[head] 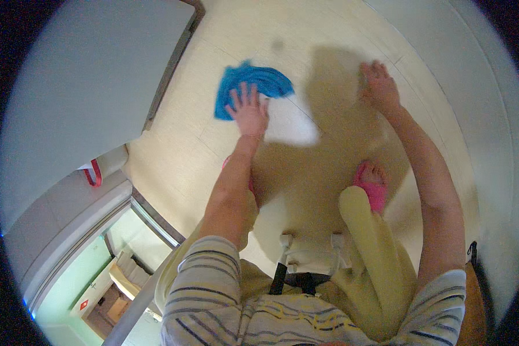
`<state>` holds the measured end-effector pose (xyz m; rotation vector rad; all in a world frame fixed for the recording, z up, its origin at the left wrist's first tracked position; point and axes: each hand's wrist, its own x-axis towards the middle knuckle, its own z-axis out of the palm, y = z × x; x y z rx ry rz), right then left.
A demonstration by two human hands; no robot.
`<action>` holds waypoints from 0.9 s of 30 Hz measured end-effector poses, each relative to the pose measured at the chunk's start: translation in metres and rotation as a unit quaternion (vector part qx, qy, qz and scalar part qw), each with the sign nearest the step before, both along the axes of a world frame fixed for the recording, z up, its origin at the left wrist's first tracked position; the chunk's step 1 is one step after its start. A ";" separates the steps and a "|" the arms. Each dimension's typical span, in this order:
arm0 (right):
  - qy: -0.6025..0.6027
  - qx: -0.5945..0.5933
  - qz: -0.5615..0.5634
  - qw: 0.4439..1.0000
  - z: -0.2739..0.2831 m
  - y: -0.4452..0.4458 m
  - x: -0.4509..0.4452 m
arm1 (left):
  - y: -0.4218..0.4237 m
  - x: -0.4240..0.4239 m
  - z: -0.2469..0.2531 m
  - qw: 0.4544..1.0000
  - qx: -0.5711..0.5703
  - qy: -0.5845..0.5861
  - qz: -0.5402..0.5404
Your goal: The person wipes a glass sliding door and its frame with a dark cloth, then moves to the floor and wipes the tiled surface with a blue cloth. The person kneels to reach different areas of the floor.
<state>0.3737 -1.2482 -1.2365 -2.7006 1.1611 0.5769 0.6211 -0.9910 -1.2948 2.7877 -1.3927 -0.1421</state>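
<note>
My left hand (249, 113) is spread flat, fingers apart, over the near edge of a crumpled blue cloth (259, 78) on the pale floor (225, 39). Whether the palm presses on the cloth or hovers just above it, I cannot tell. To the right, my right hand (380, 88) is blurred, with its back towards me and fingers slightly bent and apart. Nothing shows in it, and a broad shadow falls on the floor beside it. Its height above the floor is unclear.
My pink-shod right foot (374, 186) is on the floor; the left is mostly behind my forearm. White stool-like legs (286, 240) stand beneath me. A grey panel (99, 65) rises at left, near a doorway (125, 242). A pale wall (471, 86) curves along the right.
</note>
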 end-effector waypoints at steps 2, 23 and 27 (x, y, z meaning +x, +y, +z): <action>-0.062 0.000 0.054 0.997 -0.016 0.015 -0.002 | 0.016 0.007 -0.002 0.990 -0.032 0.029 0.132; -0.021 -0.059 -0.089 0.994 -0.022 -0.002 -0.050 | -0.005 -0.114 0.032 0.967 -0.113 0.192 -0.128; 0.009 -0.054 -0.211 0.976 -0.032 -0.021 -0.094 | -0.023 -0.116 0.031 0.960 -0.139 0.187 -0.157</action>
